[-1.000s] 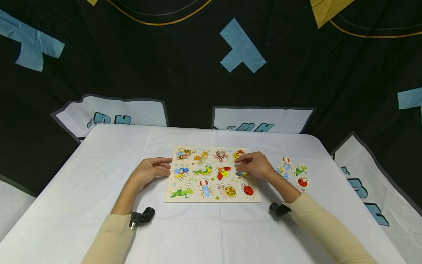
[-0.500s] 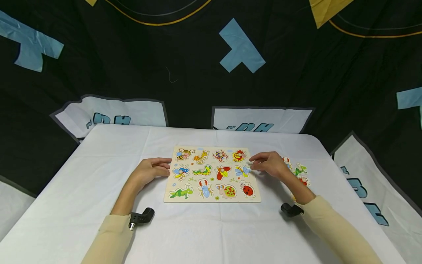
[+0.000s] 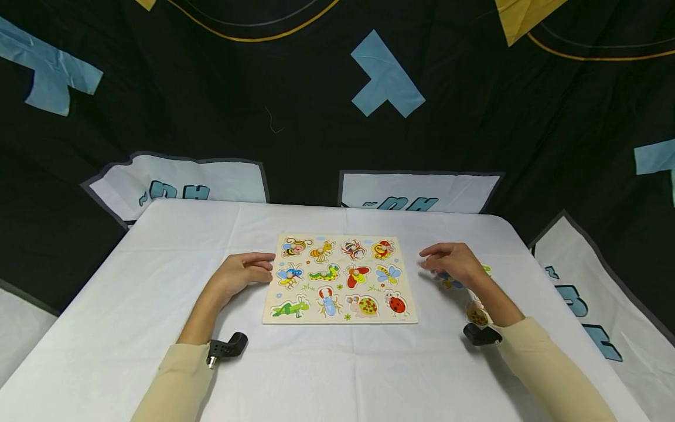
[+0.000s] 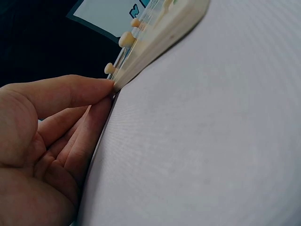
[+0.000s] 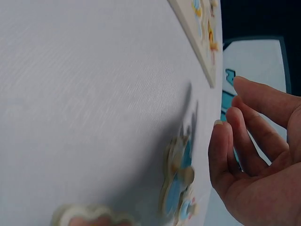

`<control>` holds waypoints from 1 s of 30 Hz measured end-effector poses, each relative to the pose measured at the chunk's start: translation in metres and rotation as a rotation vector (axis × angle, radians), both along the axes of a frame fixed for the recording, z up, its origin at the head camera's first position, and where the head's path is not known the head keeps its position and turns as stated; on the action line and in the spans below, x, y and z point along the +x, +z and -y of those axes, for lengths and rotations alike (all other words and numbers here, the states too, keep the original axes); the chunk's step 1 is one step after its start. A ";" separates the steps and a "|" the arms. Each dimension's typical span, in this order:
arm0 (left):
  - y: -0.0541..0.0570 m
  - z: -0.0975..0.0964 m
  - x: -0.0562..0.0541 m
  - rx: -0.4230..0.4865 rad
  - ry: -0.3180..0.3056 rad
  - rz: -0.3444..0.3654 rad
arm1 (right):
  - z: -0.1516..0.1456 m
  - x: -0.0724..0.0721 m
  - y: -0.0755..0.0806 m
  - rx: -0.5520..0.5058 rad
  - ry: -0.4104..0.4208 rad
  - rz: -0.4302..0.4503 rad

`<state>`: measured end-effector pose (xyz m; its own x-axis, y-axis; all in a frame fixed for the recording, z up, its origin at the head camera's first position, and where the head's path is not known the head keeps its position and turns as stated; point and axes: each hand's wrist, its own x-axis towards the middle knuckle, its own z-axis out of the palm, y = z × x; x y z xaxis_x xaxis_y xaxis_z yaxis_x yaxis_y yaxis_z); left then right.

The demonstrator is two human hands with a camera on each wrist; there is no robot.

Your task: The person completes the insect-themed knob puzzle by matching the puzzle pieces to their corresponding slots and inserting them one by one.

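A wooden peg puzzle board printed with insects lies on the table. My left hand is at its left side; in the left wrist view the thumb and fingertips touch the board's edge, and no grip around it is plain. My right hand hovers right of the board, fingers loosely bent and holding nothing. Under and beside it lie loose puzzle pieces: a blue-winged one with a wooden knob, a snail piece, and a green one mostly hidden by the hand and forearm.
A white cloth covers the table. Wooden knobs stick up from the board. Each wrist carries a black camera mount. A black curtain with blue and yellow patches hangs behind the table.
My right hand has moved right, off the board's upper right part to above the loose pieces, uncovering the ladybird-like and dragonfly pictures. My left hand and the board have stayed put.
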<state>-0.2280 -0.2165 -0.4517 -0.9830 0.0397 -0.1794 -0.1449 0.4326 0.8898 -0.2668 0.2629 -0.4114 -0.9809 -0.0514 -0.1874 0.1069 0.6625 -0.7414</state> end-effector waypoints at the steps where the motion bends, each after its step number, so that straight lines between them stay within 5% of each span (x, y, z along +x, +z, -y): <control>1: 0.000 0.000 0.000 -0.004 -0.004 -0.002 | -0.003 0.001 0.000 0.003 0.000 -0.001; 30: -0.001 0.001 -0.001 -0.010 -0.006 0.004 | -0.054 0.018 -0.008 -0.015 0.004 0.066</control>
